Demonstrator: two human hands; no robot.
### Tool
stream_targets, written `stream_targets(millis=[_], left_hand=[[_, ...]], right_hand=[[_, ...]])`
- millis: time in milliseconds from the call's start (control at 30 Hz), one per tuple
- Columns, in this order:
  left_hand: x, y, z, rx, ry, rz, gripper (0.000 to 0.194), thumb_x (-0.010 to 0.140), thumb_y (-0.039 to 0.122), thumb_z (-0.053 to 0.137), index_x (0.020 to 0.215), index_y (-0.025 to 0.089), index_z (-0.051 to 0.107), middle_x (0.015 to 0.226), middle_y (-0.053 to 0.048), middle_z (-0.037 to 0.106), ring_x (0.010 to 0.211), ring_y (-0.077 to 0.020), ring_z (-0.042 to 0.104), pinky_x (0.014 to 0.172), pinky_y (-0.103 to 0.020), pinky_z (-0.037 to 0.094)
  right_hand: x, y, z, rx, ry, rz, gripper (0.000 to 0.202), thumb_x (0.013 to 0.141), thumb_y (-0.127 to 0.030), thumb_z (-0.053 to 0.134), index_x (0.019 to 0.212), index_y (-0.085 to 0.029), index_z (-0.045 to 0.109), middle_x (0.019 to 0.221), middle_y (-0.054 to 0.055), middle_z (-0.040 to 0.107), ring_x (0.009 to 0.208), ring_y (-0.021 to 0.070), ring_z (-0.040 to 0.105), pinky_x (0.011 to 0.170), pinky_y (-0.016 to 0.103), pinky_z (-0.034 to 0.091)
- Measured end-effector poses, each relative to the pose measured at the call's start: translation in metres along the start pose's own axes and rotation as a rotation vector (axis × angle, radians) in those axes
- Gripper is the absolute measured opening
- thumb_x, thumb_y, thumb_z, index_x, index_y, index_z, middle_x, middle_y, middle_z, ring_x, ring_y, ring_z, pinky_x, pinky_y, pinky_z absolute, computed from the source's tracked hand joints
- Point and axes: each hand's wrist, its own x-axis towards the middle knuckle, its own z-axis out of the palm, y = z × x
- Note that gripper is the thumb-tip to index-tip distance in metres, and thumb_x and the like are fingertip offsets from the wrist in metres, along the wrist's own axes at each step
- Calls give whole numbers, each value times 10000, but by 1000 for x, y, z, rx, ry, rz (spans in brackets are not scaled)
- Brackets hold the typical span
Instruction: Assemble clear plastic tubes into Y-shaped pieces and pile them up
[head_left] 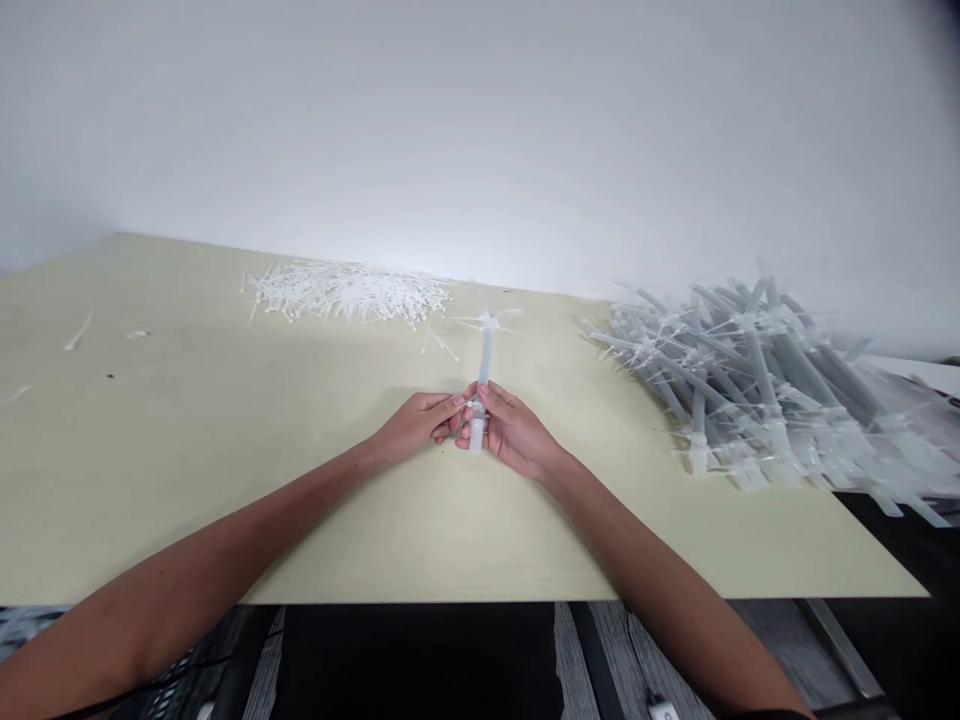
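A translucent plastic tube (486, 355) with white cable ties round both ends stands out in front of me over the table. My right hand (519, 430) is closed round its near end, thumb on top. From the left side, my left hand (426, 416) pinches at the cable tie (477, 404) on that near end; its fingertips partly hide the tie. At the tube's far end, another cable tie (487, 321) has tails sticking out to both sides.
Loose white cable ties (349, 290) lie heaped at the back of the pale table (225, 420). A big pile of similar tubes with ties (750, 375) covers the right side, partly overhanging the edge. A few scraps (79, 332) lie far left. A wall (480, 130) rises behind.
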Motion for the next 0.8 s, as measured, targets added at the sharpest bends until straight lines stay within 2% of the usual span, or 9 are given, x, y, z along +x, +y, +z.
stream_targets(millis=[233, 467, 700, 800], left_hand=[[-7, 2, 4, 306, 147, 64, 418, 892, 425, 369, 604, 154, 505, 555, 33, 479, 508, -76, 361, 513, -227, 272], [-13, 4, 8, 426, 142, 164, 418, 904, 400, 349, 594, 158, 488, 586, 24, 570, 514, -85, 418, 534, -223, 304], [-6, 5, 4, 392, 199, 104, 429, 905, 436, 354, 606, 161, 494, 551, 43, 490, 512, -81, 382, 532, -219, 286], [-5, 4, 3, 408, 197, 89, 437, 905, 459, 349, 625, 166, 514, 545, 46, 459, 516, -85, 377, 537, -223, 283]], right_hand=[[7, 5, -5, -134, 62, -26, 255, 798, -402, 630, 880, -200, 498, 722, 3, 610, 626, 148, 632, 650, 356, 549], [8, 10, -5, -216, 69, -74, 246, 794, -411, 627, 885, -196, 550, 704, 11, 599, 608, 140, 598, 599, 312, 515], [2, 2, 2, -98, 57, -110, 372, 859, -458, 528, 1161, -240, 542, 713, -7, 554, 574, 108, 537, 625, 297, 471], [0, -1, 7, 8, 54, -77, 410, 876, -490, 482, 1194, -237, 537, 701, -12, 520, 560, 92, 481, 592, 268, 434]])
